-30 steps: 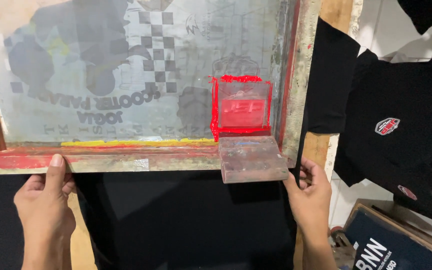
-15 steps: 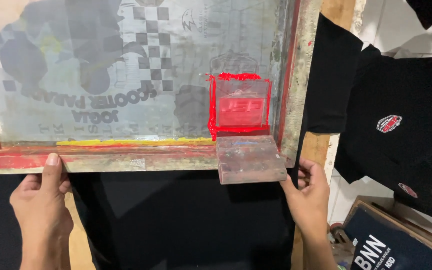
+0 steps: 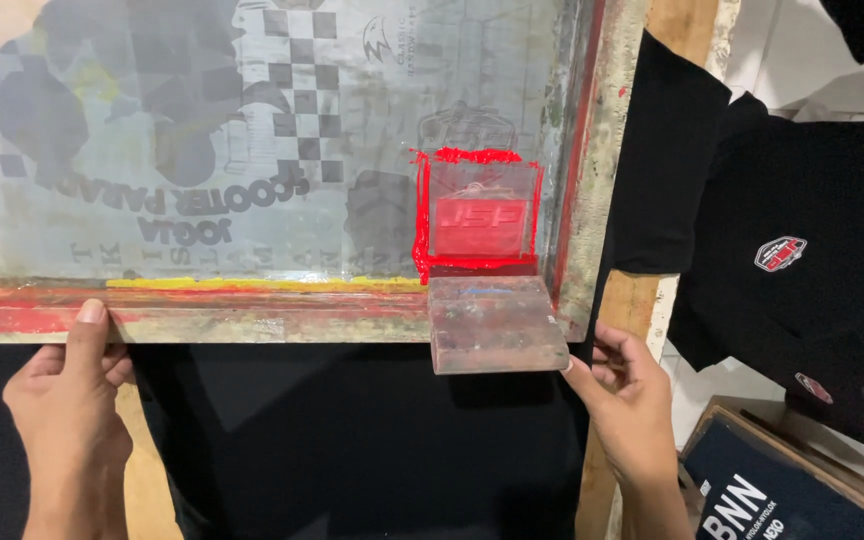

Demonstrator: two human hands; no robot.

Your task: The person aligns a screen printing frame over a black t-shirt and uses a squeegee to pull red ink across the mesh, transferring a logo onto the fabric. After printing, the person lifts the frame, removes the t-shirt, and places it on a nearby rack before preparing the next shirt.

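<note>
Your left hand (image 3: 67, 400) grips the screen frame (image 3: 202, 315) from below, thumb on top; your right hand (image 3: 627, 390) pinches its corner, beside the squeegee (image 3: 492, 325); the rail's long axis runs left-right.

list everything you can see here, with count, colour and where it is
printing screen: 1, grey mesh in a worn wooden frame, top and middle
red ink patch: 1, red, right part of the mesh
squeegee block: 1, stained brown-grey, on the frame's lower right corner
black shirt: 1, black, flat under the screen
hanging shirts: several, black with small red-white badges, right
left hand: thumb on the frame's bottom edge
right hand: fingers at the frame's lower right corner
</note>
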